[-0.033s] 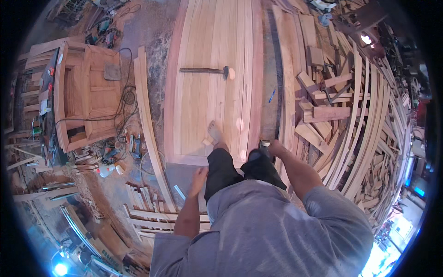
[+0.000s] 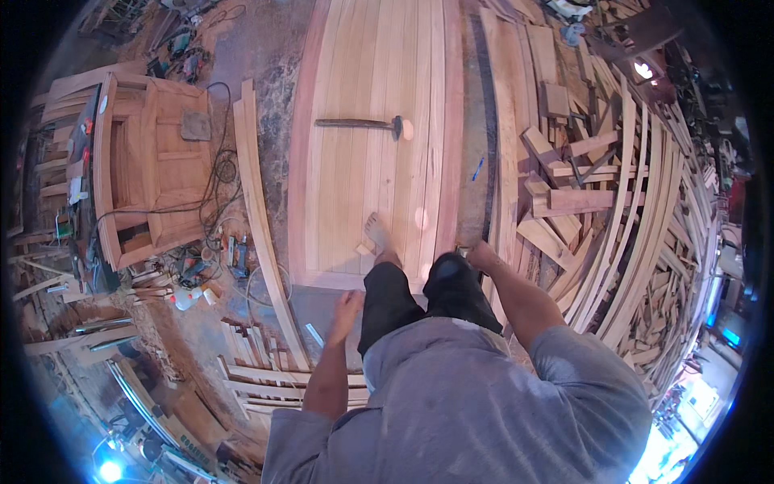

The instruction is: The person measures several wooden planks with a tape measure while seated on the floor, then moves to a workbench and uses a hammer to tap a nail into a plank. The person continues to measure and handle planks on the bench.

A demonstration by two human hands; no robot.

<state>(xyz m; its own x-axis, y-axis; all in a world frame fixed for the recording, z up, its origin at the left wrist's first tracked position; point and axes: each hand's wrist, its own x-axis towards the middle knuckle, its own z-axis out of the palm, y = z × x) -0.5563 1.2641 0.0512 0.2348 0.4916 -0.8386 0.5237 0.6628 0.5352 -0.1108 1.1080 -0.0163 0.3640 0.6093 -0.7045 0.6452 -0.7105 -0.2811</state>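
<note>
My left hand (image 2: pixel 349 305) hangs beside my left thigh with its fingers curled in; nothing shows in it. Beyond my right knee, my right hand (image 2: pixel 483 257) is closed around something small, mostly hidden by the knee and fingers. A long panel of pale wooden boards (image 2: pixel 347 185), with redder edge strips, lies in front of me. One bare foot (image 2: pixel 376 231) stands on it, next to a small wood block (image 2: pixel 364 250). Farther up the panel lies a hammer (image 2: pixel 359 123) with a dark head, out of reach of both hands.
A blue pen (image 2: pixel 478 169) lies right of the panel. Long boards (image 2: pixel 504 121) and piled offcuts (image 2: pixel 568 198) fill the right side. To the left are a long plank (image 2: pixel 256 194), a framed wooden piece (image 2: pixel 153 161), black cable (image 2: pixel 222 169) and scattered tools (image 2: pixel 193 266).
My right knee has moved slightly forward and up, covering more of the small thing at my right hand. My left hand has barely shifted.
</note>
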